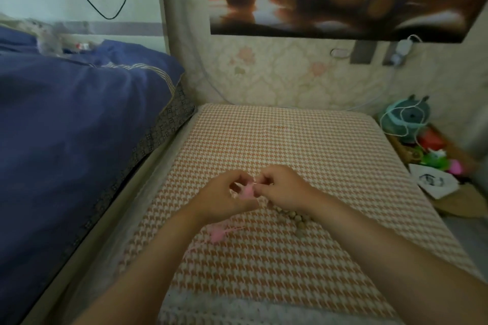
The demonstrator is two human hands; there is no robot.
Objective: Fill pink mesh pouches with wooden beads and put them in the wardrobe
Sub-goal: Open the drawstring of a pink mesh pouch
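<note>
Cushion (290, 140): two hands (224, 194) (281, 187) pinch one pouch (247, 191) of two.

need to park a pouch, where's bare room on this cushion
Bare: the far half of the checked cushion, between the held pink pouch and the wall, and the near strip between the forearms. Crowded: wooden beads by the right hand, a spare pink pouch by the left hand, clutter off the right edge.
</note>
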